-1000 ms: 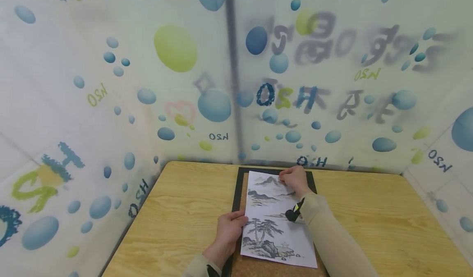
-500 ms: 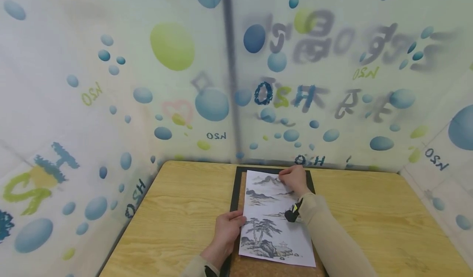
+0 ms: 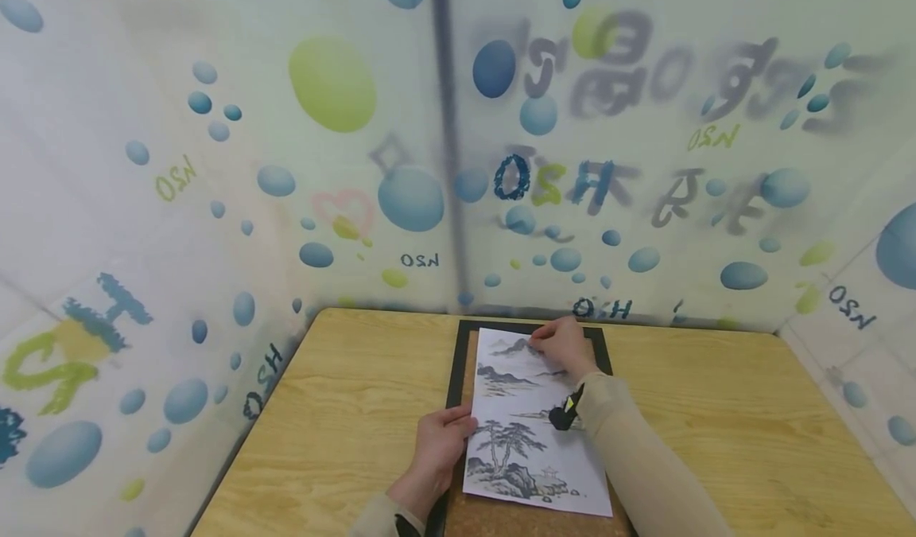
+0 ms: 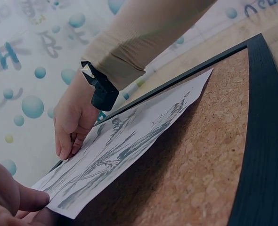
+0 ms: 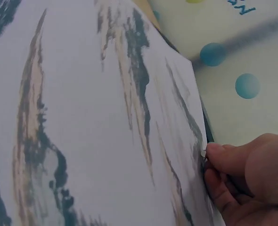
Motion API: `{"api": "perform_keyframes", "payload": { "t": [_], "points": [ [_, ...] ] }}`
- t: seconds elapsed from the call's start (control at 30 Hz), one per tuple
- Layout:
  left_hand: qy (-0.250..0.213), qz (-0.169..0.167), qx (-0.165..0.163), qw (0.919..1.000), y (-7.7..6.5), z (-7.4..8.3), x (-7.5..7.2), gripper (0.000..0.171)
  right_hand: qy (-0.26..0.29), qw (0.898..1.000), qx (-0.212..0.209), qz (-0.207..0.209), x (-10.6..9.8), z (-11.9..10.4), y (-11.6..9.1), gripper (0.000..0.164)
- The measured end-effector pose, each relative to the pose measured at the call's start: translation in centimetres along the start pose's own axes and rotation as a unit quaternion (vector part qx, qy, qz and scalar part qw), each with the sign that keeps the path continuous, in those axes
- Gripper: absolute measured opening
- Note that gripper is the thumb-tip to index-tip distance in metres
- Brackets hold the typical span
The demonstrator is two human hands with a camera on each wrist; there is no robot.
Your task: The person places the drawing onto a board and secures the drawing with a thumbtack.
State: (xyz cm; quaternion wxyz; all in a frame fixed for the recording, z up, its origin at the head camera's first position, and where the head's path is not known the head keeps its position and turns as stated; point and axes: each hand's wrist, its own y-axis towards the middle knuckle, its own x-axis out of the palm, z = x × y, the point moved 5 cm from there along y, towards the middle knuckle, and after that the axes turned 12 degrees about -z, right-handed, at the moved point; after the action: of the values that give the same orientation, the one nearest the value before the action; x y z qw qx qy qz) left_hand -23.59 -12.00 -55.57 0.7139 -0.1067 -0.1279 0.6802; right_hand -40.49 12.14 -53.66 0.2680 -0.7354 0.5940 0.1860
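A sheet of paper (image 3: 533, 441) printed with an ink landscape of mountains and pines lies over a cork board (image 3: 529, 517) with a black frame. My left hand (image 3: 442, 445) pinches the sheet's left edge, its thumb (image 4: 33, 197) on top and fingers beneath. In the left wrist view the near edge of the sheet stands raised off the cork. Up at the sheet's top, my right hand (image 3: 565, 346) has thumb and forefinger together on a tiny pin-like thing (image 5: 204, 153), mostly hidden by the fingertips.
The board rests on a wooden table (image 3: 343, 410), near its back edge. Behind and at both sides hang pale sheets (image 3: 358, 163) printed with blue and green dots and letters. A black wrist strap (image 4: 101, 89) sits on the right wrist.
The right hand has slid slightly left along the top of the paper. The left hand keeps its hold on the left edge. The head view has shifted a little.
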Motion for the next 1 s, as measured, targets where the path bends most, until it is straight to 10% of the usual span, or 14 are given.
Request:
{"api": "perform_keyframes", "payload": {
  "t": [0.2,0.63,1.0],
  "points": [
    [-0.002,-0.005,0.005,1.0000,-0.01,-0.12,0.02,0.034,0.013,1.000,-0.028,0.000,0.27,-0.41,0.15,0.006],
    [-0.001,-0.010,0.016,0.9998,-0.18,0.03,-0.09,0.033,0.011,0.997,0.075,0.013,-0.16,0.47,0.23,0.010],
    [-0.006,-0.010,0.015,0.9998,0.01,-0.14,-0.05,0.034,0.026,0.994,0.075,0.069,-0.26,0.43,-0.39,0.010]
  ]
}}
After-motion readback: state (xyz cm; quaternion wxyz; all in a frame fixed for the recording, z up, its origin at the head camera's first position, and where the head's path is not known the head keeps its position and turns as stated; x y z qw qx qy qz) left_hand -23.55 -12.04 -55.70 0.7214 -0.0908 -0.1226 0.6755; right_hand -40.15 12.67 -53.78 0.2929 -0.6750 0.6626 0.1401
